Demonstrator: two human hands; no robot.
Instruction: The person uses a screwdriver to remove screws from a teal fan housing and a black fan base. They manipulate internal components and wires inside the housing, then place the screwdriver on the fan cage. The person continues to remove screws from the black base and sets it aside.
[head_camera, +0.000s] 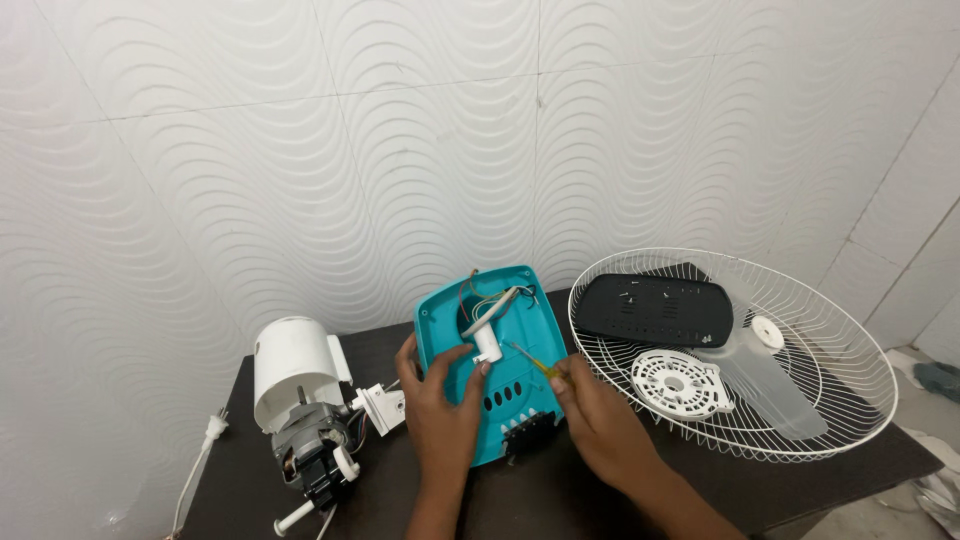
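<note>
The teal fan base housing (497, 365) lies inside-up near the centre of the dark counter (560, 495), propped toward the wall at 12 o'clock. The left hand (440, 405) grips its left edge, thumb over the rim and fingers clenched on the plastic beside the white stem fitting (487, 340). The right hand (598, 420) holds a small yellow-handled screwdriver (530, 362), fingers closed on the handle, tip pointing toward 10 o'clock into the housing, near the stem.

Procedure for the step in hand:
1. Hold the housing steady with the left hand so it cannot rock while torque is applied.
2. Seat the tip squarely in the fastener head before turning. Whether it is seated cannot be told from this view.
3. Keep the shaft in line with the fastener; a slanted tool is likely to slip.
4. Keep the loose wires (500, 298) at 12 o'clock of the stem clear of the tip.

At 9 o'clock of the housing lies the white motor assembly (305, 410). At 3 o'clock, the wire fan guard (840, 340) holds a black cover plate (655, 310), which appears to carry small loose screws.
</note>
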